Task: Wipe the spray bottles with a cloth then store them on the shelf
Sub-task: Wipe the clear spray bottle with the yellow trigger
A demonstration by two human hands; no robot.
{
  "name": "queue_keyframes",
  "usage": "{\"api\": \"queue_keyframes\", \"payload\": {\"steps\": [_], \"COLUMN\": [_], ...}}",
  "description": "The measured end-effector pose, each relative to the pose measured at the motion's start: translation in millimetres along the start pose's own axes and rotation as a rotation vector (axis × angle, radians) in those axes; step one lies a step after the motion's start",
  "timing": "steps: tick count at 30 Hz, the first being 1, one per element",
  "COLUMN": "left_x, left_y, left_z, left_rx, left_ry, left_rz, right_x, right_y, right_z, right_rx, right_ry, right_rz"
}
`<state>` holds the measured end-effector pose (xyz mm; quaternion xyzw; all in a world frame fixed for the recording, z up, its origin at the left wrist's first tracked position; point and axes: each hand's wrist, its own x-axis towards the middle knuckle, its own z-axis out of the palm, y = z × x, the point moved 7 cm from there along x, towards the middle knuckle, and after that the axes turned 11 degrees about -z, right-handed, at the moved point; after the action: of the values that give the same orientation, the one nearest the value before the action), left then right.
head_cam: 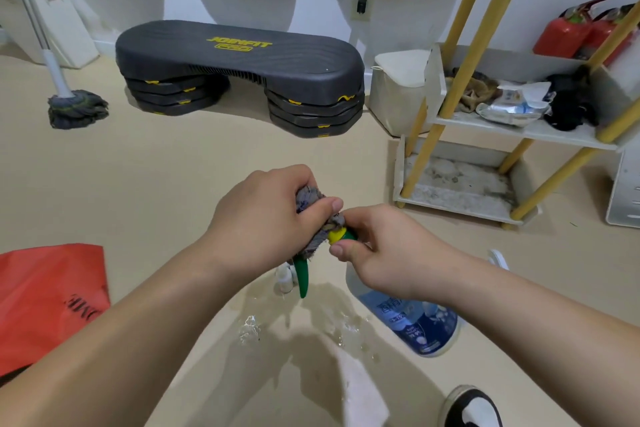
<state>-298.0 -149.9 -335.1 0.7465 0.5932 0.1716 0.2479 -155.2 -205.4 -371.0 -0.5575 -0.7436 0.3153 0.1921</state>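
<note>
My left hand (266, 218) grips a grey cloth (311, 204) wrapped round the head of a spray bottle. The head's yellow-and-green nozzle (341, 236) pokes out of the cloth, and its green trigger (302, 276) hangs down below. My right hand (388, 250) pinches the nozzle end with thumb and fingers. The bottle body is mostly hidden under my hands. A second bottle with a blue label (415, 319) stands on the floor under my right wrist. The white shelf with yellow poles (460, 198) stands at the right.
Water puddles (249, 326) lie on the beige floor below my hands. A small white bottle (284, 279) stands near the trigger. A red bag (48, 298) lies left, a black step platform (239, 73) and a mop (76, 107) behind. My shoe (471, 407) is bottom right.
</note>
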Motion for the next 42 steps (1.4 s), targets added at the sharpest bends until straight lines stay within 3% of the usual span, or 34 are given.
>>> {"api": "queue_keyframes", "payload": {"steps": [3,5,9,13,15,19,25,31,39,42], "left_x": [-4,-7,0,-4,-7,-8,-13,-2,-1,3], "left_y": [4,4,-1,3,6,-2,12,5,8,0], "left_z": [9,11,13,5,10,26,3,12,13,4], "left_rx": [-0.317,-0.451,-0.381,-0.152,-0.086,-0.35,-0.338,-0.293,-0.392,-0.446], "left_ry": [-0.282,-0.359,-0.148,0.056,0.003,-0.327,-0.048,-0.111,-0.253,-0.215], "left_rz": [0.106,0.134,0.074,0.144,0.139,0.106,0.374,0.162,0.099,0.042], "right_x": [-1,-1,0,0,1,0,1,3,3,0], "right_y": [3,3,0,-2,2,13,10,9,16,18], "right_z": [-10,-13,-7,2,2,-3,-10,-2,-17,-22], "right_rx": [-0.018,-0.041,-0.085,-0.017,0.009,0.017,0.072,0.058,-0.041,-0.019], "right_ry": [0.007,0.017,0.036,0.004,0.002,0.017,0.051,0.041,0.056,0.05], "right_rz": [0.014,0.004,-0.001,0.013,0.037,0.084,0.097,0.088,0.106,0.126]}}
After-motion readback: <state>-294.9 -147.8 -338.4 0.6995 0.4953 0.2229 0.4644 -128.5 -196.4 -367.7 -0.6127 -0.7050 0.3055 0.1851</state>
